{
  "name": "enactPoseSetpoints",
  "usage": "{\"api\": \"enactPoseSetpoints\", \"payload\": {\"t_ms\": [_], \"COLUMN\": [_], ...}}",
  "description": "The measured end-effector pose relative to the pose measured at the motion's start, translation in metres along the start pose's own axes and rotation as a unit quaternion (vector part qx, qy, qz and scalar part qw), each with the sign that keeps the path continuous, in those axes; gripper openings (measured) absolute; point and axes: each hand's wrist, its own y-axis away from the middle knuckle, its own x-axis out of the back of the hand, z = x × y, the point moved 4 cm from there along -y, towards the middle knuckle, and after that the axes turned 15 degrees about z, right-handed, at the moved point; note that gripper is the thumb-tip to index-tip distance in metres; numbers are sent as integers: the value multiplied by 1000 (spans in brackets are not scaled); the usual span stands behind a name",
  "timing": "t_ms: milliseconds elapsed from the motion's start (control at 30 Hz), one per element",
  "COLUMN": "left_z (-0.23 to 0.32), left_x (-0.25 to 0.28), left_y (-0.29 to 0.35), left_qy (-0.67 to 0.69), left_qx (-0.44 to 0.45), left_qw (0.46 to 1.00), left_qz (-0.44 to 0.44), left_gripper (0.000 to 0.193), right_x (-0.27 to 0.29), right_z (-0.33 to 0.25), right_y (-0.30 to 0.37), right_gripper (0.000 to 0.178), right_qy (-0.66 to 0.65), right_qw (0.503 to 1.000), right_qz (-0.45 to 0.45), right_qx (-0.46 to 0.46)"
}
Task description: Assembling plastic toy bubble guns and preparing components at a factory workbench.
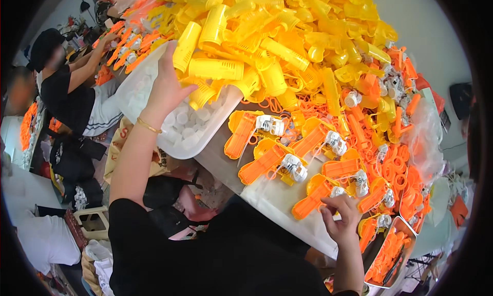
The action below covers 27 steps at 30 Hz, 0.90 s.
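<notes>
My left hand (169, 82) reaches up to the near left edge of a heap of yellow plastic shells (267, 23). Its thumb and fingers are spread, close beside a ribbed yellow half-tube (187, 47); whether they touch it I cannot tell. On the table's near edge, my right hand (343, 216) hovers with bent fingers, thumb and forefinger apart and nothing visible between them. Just beyond those fingertips lies an orange-and-yellow assembly (310, 198) with a white motor-like unit. Several similar assemblies (264, 162) are laid out in rows, each with a white wired unit (294, 167).
Under my left forearm stands a white tub (192, 151) of small white caps. A tray (389, 260) of orange parts sits at the right, near a pile of orange rings (398, 175). At the left another person (67, 85) works at the table. Bags and crates (95, 223) lie below.
</notes>
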Motion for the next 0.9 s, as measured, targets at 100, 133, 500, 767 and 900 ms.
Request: {"api": "enactPoseSetpoints", "payload": {"t_ms": [100,133,500,767,900], "left_z": [-14,-21,-16,17,46], "left_x": [0,-5,-30,-37,-56], "left_y": [2,5,-9,-89,-163], "left_qy": [109,208,30,65,141], "left_qx": [114,221,88,-58,-71], "left_qw": [988,953,995,988,982], "left_qz": [1,6,-27,129,102], "left_gripper": [110,109,78,46,52], "right_x": [-36,-55,-248,-200,-162], "right_z": [-20,-27,-90,-90,-88], "right_y": [-38,-58,-220,-295,-351], "right_gripper": [24,25,51,34,31], "right_qy": [-19,-42,263,258,271], "right_qw": [995,991,871,874,867], "right_qz": [-64,-64,86,101,175], "right_qx": [80,110,406,398,379]}}
